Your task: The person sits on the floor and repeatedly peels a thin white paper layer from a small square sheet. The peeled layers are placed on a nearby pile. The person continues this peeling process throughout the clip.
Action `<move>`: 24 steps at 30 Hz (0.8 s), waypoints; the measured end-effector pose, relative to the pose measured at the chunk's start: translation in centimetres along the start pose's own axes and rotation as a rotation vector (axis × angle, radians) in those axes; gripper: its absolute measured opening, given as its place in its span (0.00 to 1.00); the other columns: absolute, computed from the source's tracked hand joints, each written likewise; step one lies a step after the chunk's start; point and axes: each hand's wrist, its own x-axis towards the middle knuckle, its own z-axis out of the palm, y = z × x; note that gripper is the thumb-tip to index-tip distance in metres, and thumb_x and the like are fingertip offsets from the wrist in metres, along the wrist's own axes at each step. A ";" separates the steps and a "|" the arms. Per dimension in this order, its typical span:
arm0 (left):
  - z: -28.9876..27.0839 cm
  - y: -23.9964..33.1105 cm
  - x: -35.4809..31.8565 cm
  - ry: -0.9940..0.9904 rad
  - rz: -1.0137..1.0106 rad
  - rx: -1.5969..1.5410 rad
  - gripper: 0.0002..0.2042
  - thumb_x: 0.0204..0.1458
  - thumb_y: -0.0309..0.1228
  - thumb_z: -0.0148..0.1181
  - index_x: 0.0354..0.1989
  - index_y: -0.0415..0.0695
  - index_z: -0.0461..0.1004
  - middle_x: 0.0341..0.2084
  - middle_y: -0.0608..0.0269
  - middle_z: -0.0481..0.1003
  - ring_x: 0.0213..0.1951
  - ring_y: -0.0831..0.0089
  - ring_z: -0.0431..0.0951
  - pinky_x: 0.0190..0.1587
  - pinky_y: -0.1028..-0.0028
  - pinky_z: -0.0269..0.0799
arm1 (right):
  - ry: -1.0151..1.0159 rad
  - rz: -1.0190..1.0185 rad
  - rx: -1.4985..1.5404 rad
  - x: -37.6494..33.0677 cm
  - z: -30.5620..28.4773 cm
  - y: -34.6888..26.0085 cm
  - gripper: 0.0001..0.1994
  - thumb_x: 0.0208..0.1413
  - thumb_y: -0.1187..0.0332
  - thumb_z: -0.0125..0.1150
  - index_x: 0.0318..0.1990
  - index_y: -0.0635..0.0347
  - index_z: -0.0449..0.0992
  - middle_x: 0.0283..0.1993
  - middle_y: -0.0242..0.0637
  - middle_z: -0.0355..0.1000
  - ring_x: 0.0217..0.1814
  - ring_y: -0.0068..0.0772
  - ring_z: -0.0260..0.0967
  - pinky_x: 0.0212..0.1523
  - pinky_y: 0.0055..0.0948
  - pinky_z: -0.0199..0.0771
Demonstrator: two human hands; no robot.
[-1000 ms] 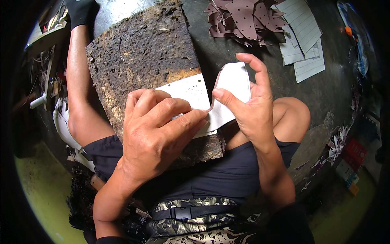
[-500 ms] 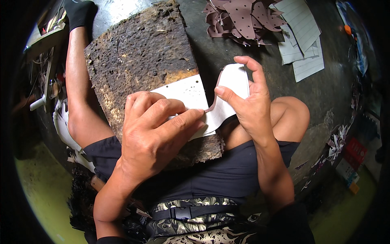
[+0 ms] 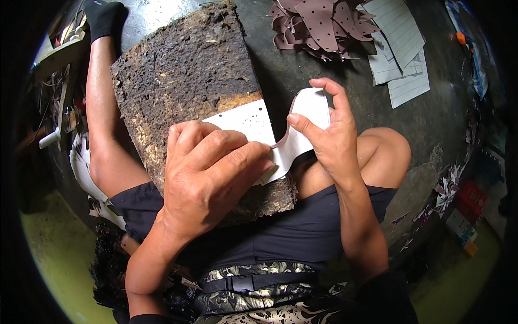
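A white-faced sheet with a brownish-mauve edge and small dark dots lies partly on a rough, dark slab across my lap. Its right end bends up off the slab. My right hand grips that raised end, thumb on the white face and fingers behind it. My left hand bears down on the flat part with bent fingers. Its index finger and thumb close together at the sheet's edge near the bend. What lies beneath the left palm is hidden.
Mauve dotted cut pieces are heaped on the dark floor beyond the slab. Lined paper sheets lie right of them. Scraps are strewn at far right. A wooden frame stands at far left, beside my outstretched leg.
Hardly anything differs. The raised end of the sheet and my right hand have shifted very slightly downward; my left hand stays at the edge.
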 end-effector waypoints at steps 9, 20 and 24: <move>-0.1 0.2 0.0 -0.020 -0.014 0.039 0.18 0.51 0.35 0.85 0.51 0.55 0.91 0.39 0.74 0.82 0.42 0.66 0.78 0.50 0.62 0.69 | 0.013 -0.002 0.001 0.0 0.0 0.0 0.33 0.62 0.77 0.82 0.72 0.56 0.73 0.50 0.33 0.82 0.50 0.22 0.81 0.53 0.27 0.84; -0.1 -0.1 -0.4 -0.006 0.006 0.015 0.18 0.50 0.35 0.86 0.51 0.55 0.92 0.40 0.73 0.82 0.41 0.66 0.78 0.47 0.62 0.70 | 0.009 0.014 -0.013 0.0 0.1 0.5 0.30 0.61 0.79 0.81 0.69 0.57 0.75 0.51 0.31 0.80 0.53 0.22 0.79 0.57 0.28 0.82; 0.2 -0.1 -0.3 0.026 0.012 0.016 0.18 0.50 0.35 0.86 0.50 0.55 0.92 0.39 0.74 0.81 0.41 0.67 0.77 0.47 0.62 0.68 | 0.031 0.007 -0.036 0.1 0.0 0.8 0.30 0.60 0.80 0.81 0.68 0.57 0.75 0.51 0.32 0.79 0.54 0.23 0.78 0.58 0.29 0.81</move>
